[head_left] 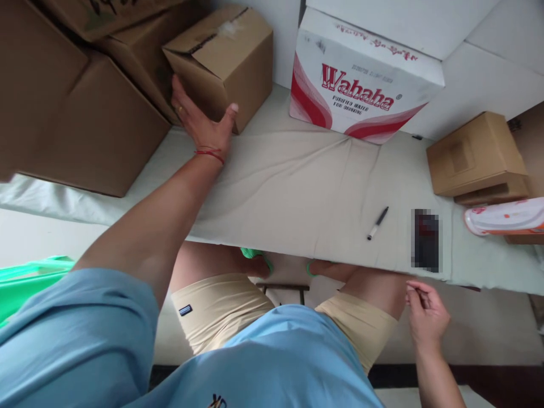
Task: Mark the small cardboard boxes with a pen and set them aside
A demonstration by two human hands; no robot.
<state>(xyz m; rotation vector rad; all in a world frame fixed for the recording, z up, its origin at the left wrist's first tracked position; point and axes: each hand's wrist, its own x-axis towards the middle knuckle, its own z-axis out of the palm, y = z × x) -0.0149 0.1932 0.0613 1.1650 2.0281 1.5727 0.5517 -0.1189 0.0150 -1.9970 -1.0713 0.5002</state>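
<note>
My left hand [207,126] reaches up to a small brown cardboard box [249,73] at the back left of the table. Its spread fingers and thumb span the box's near end, fingers along the left side and thumb by the right edge. The fingertips are partly lost in shadow between the boxes. Beyond the table's front edge, beside my knee, my right hand [427,314] hangs with its fingers curled in and the thumb against them. No object shows in it. Closest to it on the table lies a dark, pixelated flat object [426,243].
Larger cardboard boxes [97,124] crowd the left. At the back stands a white and red Wahaha water carton [361,79]. A pen [378,223] lies on the cloth-covered table [289,187]. To the right are another brown box [471,156] and a white-orange package [505,217].
</note>
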